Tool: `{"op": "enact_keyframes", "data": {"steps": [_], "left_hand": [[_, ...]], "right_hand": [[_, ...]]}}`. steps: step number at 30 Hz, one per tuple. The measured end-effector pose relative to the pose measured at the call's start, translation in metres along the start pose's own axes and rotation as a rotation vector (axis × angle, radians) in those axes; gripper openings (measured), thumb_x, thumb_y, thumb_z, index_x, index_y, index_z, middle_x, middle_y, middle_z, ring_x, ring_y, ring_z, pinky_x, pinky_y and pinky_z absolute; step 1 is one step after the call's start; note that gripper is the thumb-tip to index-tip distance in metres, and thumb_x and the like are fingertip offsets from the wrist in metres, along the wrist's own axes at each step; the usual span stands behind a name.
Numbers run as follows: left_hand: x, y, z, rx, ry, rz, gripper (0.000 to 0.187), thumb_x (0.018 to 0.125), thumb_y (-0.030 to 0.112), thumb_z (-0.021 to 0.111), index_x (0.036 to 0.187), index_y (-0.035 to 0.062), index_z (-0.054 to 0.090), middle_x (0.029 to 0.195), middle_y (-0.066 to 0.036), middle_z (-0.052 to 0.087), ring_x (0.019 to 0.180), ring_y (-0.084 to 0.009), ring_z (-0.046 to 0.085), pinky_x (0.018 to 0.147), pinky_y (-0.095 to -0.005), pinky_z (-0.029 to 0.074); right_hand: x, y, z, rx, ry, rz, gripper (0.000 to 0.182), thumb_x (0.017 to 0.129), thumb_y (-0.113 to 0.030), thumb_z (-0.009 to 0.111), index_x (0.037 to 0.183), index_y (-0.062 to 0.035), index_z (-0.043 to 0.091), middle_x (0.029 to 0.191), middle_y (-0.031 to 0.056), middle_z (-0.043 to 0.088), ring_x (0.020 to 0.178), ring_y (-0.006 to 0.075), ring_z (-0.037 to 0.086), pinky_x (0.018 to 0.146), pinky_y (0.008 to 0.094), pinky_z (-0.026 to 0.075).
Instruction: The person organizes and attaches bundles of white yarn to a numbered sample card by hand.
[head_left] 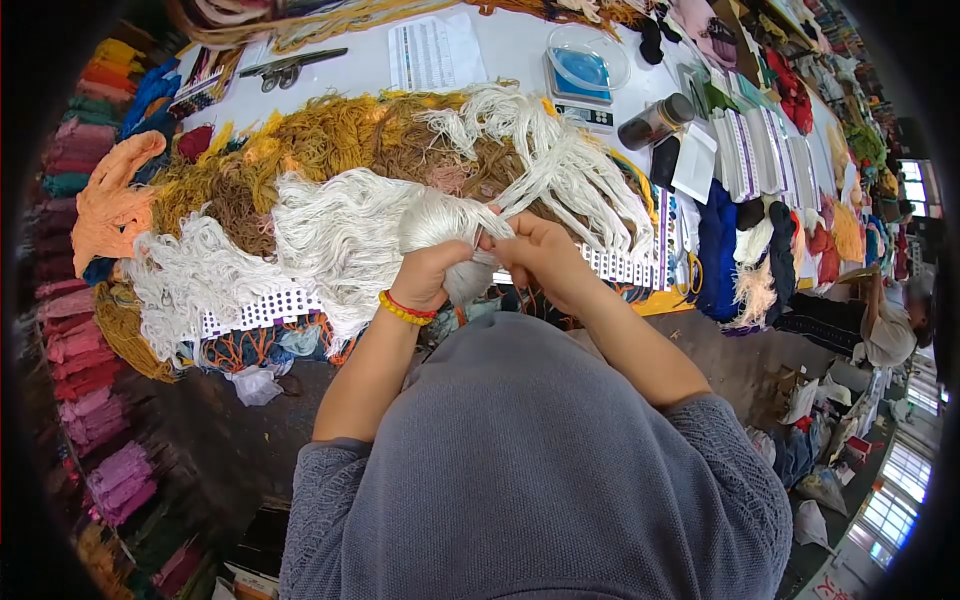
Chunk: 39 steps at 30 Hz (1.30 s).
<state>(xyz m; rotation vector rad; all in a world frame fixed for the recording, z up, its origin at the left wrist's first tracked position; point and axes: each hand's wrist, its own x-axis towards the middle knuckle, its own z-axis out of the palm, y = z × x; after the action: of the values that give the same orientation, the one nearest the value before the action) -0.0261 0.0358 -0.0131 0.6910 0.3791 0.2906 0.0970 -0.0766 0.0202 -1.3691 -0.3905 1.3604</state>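
Observation:
A thick hank of glossy white yarn is bunched between my hands close to my chest. My left hand is wrapped round its lower side, a yellow beaded bracelet at the wrist. My right hand pinches the strands where they narrow, fingers bent inward. From there loose white strands fan out to the upper right over the table. More white yarn spreads to the left of the hank. Beneath lie mustard and brown yarn skeins. The exact grip of my fingertips is partly hidden by the strands.
Scissors lie near the right table edge. Farther back are a scale with a blue tray, a dark jar, a printed sheet and colour cards. A peach skein sits left; coloured yarns line the left side.

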Motion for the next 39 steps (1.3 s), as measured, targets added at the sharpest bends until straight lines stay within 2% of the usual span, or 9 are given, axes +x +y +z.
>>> {"op": "enact_keyframes", "data": {"steps": [10, 16, 21, 23, 26, 31, 32, 34, 39], "left_hand": [[0.002, -0.004, -0.001, 0.164, -0.006, 0.025, 0.042, 0.068, 0.001, 0.052, 0.110, -0.0009, 0.049, 0.104, -0.008, 0.056, 0.095, -0.0185, 0.053, 0.083, -0.0299, 0.041], [0.005, 0.000, 0.005, 0.180, -0.006, 0.074, 0.043, 0.067, 0.001, 0.052, 0.110, -0.0007, 0.050, 0.103, -0.008, 0.056, 0.096, -0.0177, 0.053, 0.082, -0.0286, 0.041], [0.011, -0.003, -0.023, 0.016, -0.079, 0.007, 0.019, 0.068, 0.000, 0.052, 0.087, -0.0014, 0.057, 0.097, -0.009, 0.056, 0.089, -0.0193, 0.054, 0.082, -0.0304, 0.040], [0.007, 0.005, -0.016, -0.046, -0.092, 0.005, 0.011, 0.069, 0.005, 0.052, 0.078, -0.0001, 0.056, 0.087, -0.010, 0.054, 0.092, -0.0230, 0.053, 0.087, -0.0333, 0.037], [0.000, 0.025, -0.017, -0.324, -0.199, 0.025, 0.015, 0.075, 0.017, 0.047, 0.066, 0.0046, 0.049, 0.071, -0.007, 0.047, 0.075, -0.0224, 0.049, 0.085, -0.0397, 0.038], [-0.028, 0.108, -0.078, -0.255, 0.109, 0.292, 0.032, 0.088, 0.024, 0.040, 0.058, 0.0143, 0.033, 0.051, 0.004, 0.030, 0.048, -0.0058, 0.030, 0.045, -0.0207, 0.028], [-0.035, 0.130, -0.090, -0.277, 0.239, 0.307, 0.032, 0.087, 0.020, 0.039, 0.056, 0.0132, 0.033, 0.049, 0.003, 0.027, 0.047, -0.0088, 0.028, 0.047, -0.0242, 0.027], [-0.047, 0.168, -0.126, 0.057, 0.490, 0.516, 0.031, 0.085, 0.019, 0.042, 0.056, 0.0119, 0.033, 0.049, 0.003, 0.026, 0.048, -0.0093, 0.027, 0.049, -0.0244, 0.027], [-0.101, 0.282, -0.267, 0.233, 0.826, 0.647, 0.029, 0.082, 0.015, 0.047, 0.055, 0.0059, 0.042, 0.054, -0.006, 0.045, 0.056, -0.0172, 0.044, 0.063, -0.0281, 0.039]], "right_hand": [[0.008, -0.008, -0.003, -0.476, 0.035, -0.159, 0.019, 0.078, -0.015, 0.059, 0.087, 0.0020, 0.057, 0.074, -0.0005, 0.057, 0.067, 0.0052, 0.048, 0.060, 0.0217, 0.041], [0.015, 0.003, -0.001, -0.375, 0.132, -0.281, 0.016, 0.077, -0.014, 0.058, 0.083, 0.0010, 0.058, 0.070, 0.0004, 0.056, 0.061, 0.0054, 0.047, 0.055, 0.0198, 0.039], [0.010, -0.011, -0.004, 0.438, -0.058, 0.125, 0.006, 0.073, -0.008, 0.056, 0.070, -0.0039, 0.053, 0.053, -0.0021, 0.042, 0.044, 0.0075, 0.038, 0.041, 0.0215, 0.030], [0.010, -0.011, -0.004, 0.377, -0.134, 0.130, 0.009, 0.077, -0.011, 0.055, 0.072, -0.0039, 0.052, 0.053, -0.0031, 0.041, 0.042, 0.0065, 0.035, 0.039, 0.0209, 0.027], [0.008, -0.022, -0.015, 0.173, -0.135, 0.087, 0.022, 0.082, -0.023, 0.053, 0.067, -0.0084, 0.047, 0.051, -0.0055, 0.035, 0.039, 0.0037, 0.028, 0.036, 0.0185, 0.020], [0.037, -0.020, -0.120, -0.629, 0.474, -0.350, 0.031, 0.085, -0.030, 0.047, 0.067, -0.0053, 0.048, 0.054, 0.0013, 0.042, 0.045, 0.0113, 0.039, 0.041, 0.0260, 0.030], [0.047, -0.005, -0.159, -0.965, 0.523, -0.628, 0.033, 0.086, -0.030, 0.044, 0.069, -0.0025, 0.052, 0.056, 0.0044, 0.047, 0.049, 0.0155, 0.047, 0.045, 0.0297, 0.037], [0.048, -0.009, -0.212, -1.592, 0.653, -0.583, 0.028, 0.086, -0.023, 0.037, 0.075, -0.0026, 0.052, 0.074, 0.0211, 0.056, 0.069, 0.0368, 0.055, 0.060, 0.0458, 0.041], [0.017, -0.021, -0.306, -2.094, 0.898, -0.381, 0.016, 0.083, -0.019, 0.043, 0.082, -0.0056, 0.051, 0.070, 0.0122, 0.055, 0.063, 0.0281, 0.058, 0.050, 0.0387, 0.047]]}}
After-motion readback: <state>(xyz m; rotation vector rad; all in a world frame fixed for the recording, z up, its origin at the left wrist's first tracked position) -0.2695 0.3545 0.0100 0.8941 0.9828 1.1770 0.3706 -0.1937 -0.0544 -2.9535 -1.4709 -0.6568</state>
